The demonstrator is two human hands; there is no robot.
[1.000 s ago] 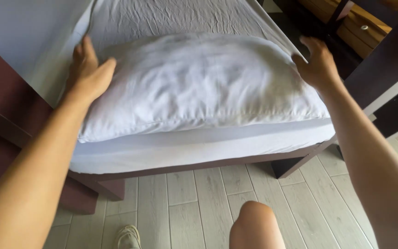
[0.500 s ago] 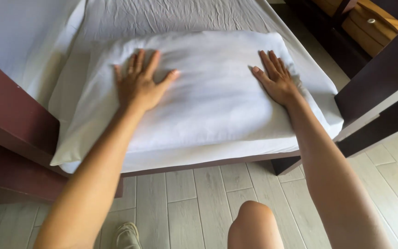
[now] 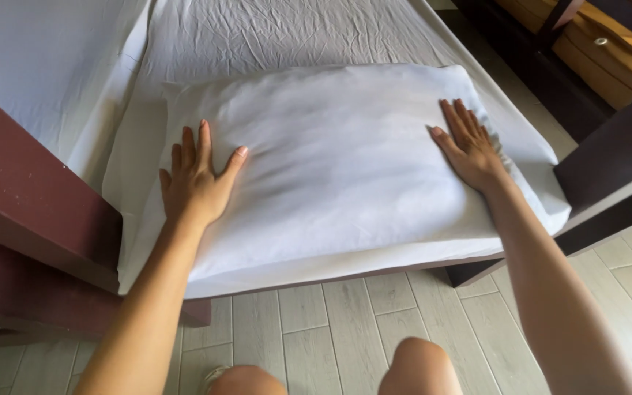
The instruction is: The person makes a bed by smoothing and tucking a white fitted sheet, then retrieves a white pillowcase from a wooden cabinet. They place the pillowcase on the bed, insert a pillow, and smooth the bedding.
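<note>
A white pillow (image 3: pixel 330 161) lies flat at the near end of a bed with a white sheet (image 3: pixel 287 36). My left hand (image 3: pixel 195 179) rests palm down on the pillow's left part, fingers spread and pointing away from me. My right hand (image 3: pixel 469 146) lies flat on the pillow's right part near its edge, fingers together and slightly apart. Neither hand holds anything. The pillow's near edge overhangs the mattress end a little.
Dark wooden bed frame posts stand at left (image 3: pixel 31 219) and right (image 3: pixel 616 168). Light plank flooring (image 3: pixel 330 322) runs below the bed end. My knees (image 3: pixel 418 366) show at the bottom. A wooden drawer unit (image 3: pixel 601 44) sits at the top right.
My hands went from gripping the pillow's two ends to lying flat on top of it, then slid outward across its surface. The pillow now lies flatter.
</note>
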